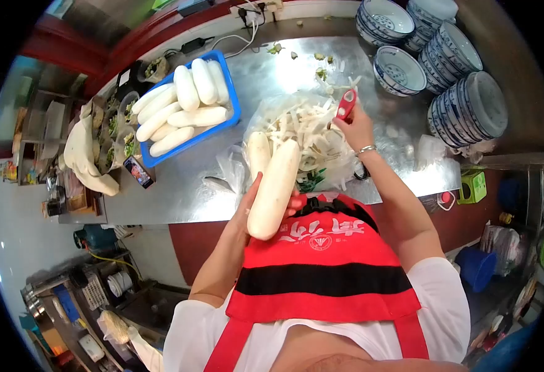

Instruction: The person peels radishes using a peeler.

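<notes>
A long white daikon radish [274, 189] rests in my left hand [247, 199], whose fingers wrap under it; it tilts up and away from my apron. My right hand [357, 129] grips a red-handled peeler [347, 105], held up to the right of the radish and apart from it. Beneath both hands, a clear plastic bag [340, 162] is heaped with pale peelings [312, 127]. Another daikon [259, 154] lies on the bag just beyond the held one. At the back left, a blue tray [237, 111] holds several smooth white daikons [186, 88].
Stacks of blue-patterned bowls [464, 108] stand at the right end of the metal table [185, 201]. A phone [138, 172] leans near the left edge, by containers of greens [129, 144]. Trimmed tops [320, 57] lie at the back. A green stool [472, 187] stands below right.
</notes>
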Tool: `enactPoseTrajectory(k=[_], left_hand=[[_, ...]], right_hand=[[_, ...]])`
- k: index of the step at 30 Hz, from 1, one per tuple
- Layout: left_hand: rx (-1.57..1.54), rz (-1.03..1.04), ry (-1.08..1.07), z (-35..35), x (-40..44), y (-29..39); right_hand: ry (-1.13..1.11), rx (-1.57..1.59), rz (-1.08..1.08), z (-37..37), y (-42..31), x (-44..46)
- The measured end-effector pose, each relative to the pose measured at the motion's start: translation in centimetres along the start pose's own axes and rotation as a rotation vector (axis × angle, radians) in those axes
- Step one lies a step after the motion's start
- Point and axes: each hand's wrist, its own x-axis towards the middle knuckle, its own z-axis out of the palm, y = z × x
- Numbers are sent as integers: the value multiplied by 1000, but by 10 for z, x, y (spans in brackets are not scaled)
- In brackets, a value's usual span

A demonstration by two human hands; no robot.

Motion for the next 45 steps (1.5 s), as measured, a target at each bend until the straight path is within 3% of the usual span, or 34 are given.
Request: enactPoseTrajectory(k=[2, 4, 7, 11, 15, 16, 18, 21, 23, 27, 29, 30, 31, 33, 35, 37, 39, 41, 43, 45], left_hand=[[-53, -17, 112, 10, 6, 3], [-121, 83, 60, 8, 16, 3], [-182, 11, -44, -20, 31, 2], [-126, -18, -3, -19, 36, 0], [-102, -1, -36, 1, 18, -6], [-180, -23, -143, -2, 15, -10], [-255, -51, -245, -8, 9, -9], [-107, -58, -195, -9, 3, -5], [-130, 0, 5, 6, 7, 1], [-54, 63, -30, 3, 26, 6], [-102, -4, -75, -9, 29, 7], [-154, -64, -116, -9, 30, 8], [-153, -67, -116, -8, 30, 7], [-1, -11, 82, -3, 30, 4], [54, -19, 32, -1, 22, 4], [70, -7, 154, 6, 16, 2], [54, -26, 88, -7, 14, 3], [44, -54, 16, -11, 11, 2], [-20, 15, -37, -7, 4, -2], [22, 3, 40, -1, 0, 3]], right_hand=[[-19, 182, -19, -11, -41, -8], [-75, 402, -56, -19, -86, -25], [-347, 662, -47, -5, -113, -60], [-569, 650, -21, 2, -125, -79], [-346, 798, 177, 7, -74, -31], [-277, 733, 179, 7, -52, -18], [11, 94, -33, 5, -14, 0], [120, 134, -47, -17, -25, 0], [118, 173, -21, -23, -52, -8], [-182, 797, 39, -8, -108, -56], [-425, 697, -123, 0, -118, -76], [-421, 696, -121, 1, -119, -78], [-457, 688, -53, 1, -121, -80], [-518, 705, 129, -2, -119, -73], [-449, 737, 158, 0, -106, -58], [-420, 757, 235, 2, -93, -46], [-395, 744, 348, 6, -78, -32], [-189, 627, 245, 19, -43, -12], [82, 160, 37, 8, -13, 6], [92, 180, 62, -7, -1, 12]])
